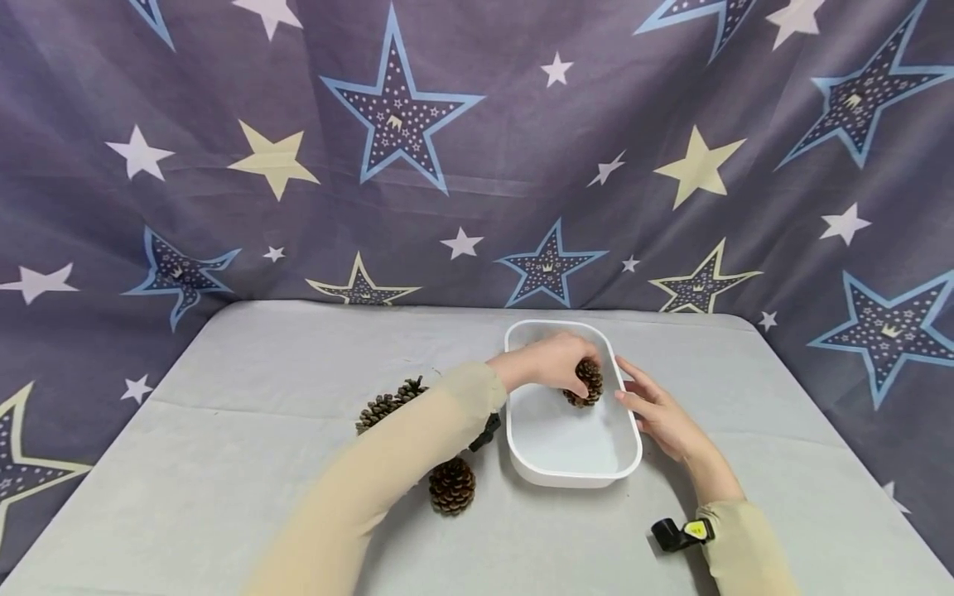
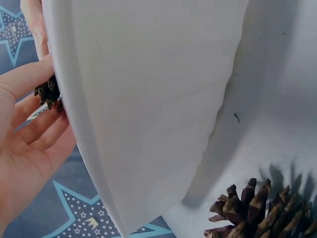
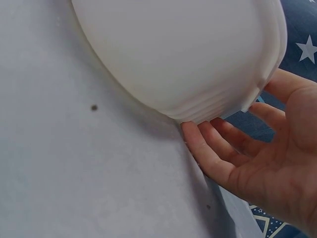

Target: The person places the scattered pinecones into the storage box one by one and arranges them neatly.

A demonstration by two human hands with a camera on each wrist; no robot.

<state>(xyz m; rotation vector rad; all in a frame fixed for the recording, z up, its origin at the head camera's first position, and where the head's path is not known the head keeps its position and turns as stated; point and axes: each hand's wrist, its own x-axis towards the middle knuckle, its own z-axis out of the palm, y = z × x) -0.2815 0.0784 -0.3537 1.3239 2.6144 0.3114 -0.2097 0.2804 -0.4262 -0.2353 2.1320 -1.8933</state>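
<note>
Reaching over the white rectangular tub (image 1: pixel 574 478), my left hand (image 1: pixel 557 361) grips a brown pine cone (image 1: pixel 591 382) inside it, toward the right wall. The left wrist view shows the held cone (image 2: pixel 48 94) between thumb and fingers, partly hidden by the tub's wall (image 2: pixel 143 99). My right hand (image 1: pixel 659 412) is at the tub's right side, fingertips against the outer wall. In the right wrist view its fingers (image 3: pixel 218 153) lie lightly bent along the tub's lower edge, with the thumb up by the rim.
Left of the tub, a pine cone (image 1: pixel 452 487) lies on the grey-covered table (image 1: pixel 224 463). More cones (image 1: pixel 387 407) lie behind my left forearm, which partly covers them. A star-patterned cloth (image 1: pixel 462 199) hangs behind the table. Black wrist devices (image 1: pixel 674 534) are strapped on.
</note>
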